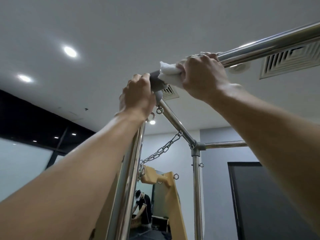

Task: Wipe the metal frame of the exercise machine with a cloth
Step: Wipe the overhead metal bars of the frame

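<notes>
I look up at the top corner of the machine's shiny metal frame. A top bar (270, 43) runs up to the right from a grey corner joint (155, 82). My right hand (204, 77) grips that bar close to the joint, wrapped around a white cloth (170, 73) that bulges out on its left side. Over the joint's left side my left hand (138, 96) is closed, above the near upright post (128, 179). Another bar (174, 118) slants from the joint down to a second joint (196, 147).
A steel chain (161, 151) hangs from the slanting bar to a yellow wooden part (155, 177). A far post (197, 196) drops from the second joint. Ceiling vents (290, 58) and lights (70, 51) are overhead. A dark door panel (270, 201) lies right; a person (143, 205) bends low.
</notes>
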`<state>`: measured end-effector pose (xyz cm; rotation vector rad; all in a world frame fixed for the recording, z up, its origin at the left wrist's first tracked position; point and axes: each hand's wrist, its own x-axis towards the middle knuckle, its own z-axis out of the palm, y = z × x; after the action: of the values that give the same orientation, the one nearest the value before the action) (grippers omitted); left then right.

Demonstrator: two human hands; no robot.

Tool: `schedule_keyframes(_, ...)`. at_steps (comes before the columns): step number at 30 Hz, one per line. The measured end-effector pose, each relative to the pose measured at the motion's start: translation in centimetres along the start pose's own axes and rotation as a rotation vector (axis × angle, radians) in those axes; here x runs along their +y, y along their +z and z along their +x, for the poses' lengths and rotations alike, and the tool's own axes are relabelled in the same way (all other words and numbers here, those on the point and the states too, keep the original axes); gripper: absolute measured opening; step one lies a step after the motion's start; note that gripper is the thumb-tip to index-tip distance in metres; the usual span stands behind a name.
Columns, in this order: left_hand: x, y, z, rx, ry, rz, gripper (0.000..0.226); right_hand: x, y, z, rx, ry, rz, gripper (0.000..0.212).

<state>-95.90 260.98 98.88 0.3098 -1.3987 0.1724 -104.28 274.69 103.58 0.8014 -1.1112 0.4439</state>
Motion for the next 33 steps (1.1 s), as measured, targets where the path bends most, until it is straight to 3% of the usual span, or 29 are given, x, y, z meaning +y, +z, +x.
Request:
schedule_keyframes(8,-2.2,0.3,1.5,-0.032,-0.074,-0.271,0.037,-3.4,1.5,2.3,-0.057,0.108,0.010,0.024)
schedule_keyframes(13,-3.0,0.0,1.5,-0.150,-0.199,-0.571,0.040,-3.6,2.6,0.6,0.084,-0.020,0.009,0.040)
schedule_keyframes(16,-3.6,0.0,1.9,-0.185,-0.229,-0.660,0.030,-2.9,2.3,-0.6,0.114,-0.100,-0.001,0.035)
schedule_keyframes(23,-5.3,0.7,1.6,-0.230,-0.254,-0.853,0.037,-6.3,2.5,4.3,-0.067,0.221,0.107,0.031)
schedule_keyframes(26,-5.3,0.5,1.6,-0.238,-0.215,-0.835,0.021,-5.9,3.0,3.9,-0.021,0.135,0.132,0.023)
schedule_keyframes(30,-4.4,0.8,1.7,-0.200,-0.213,-0.825,0.024,-5.1,2.9,1.5,0.040,-0.057,0.103,0.024)
schedule_keyframes(33,-4.3,1.1,1.9,-0.196,-0.220,-0.859,0.027,-5.4,3.1,1.8,0.020,-0.090,0.141,0.025)
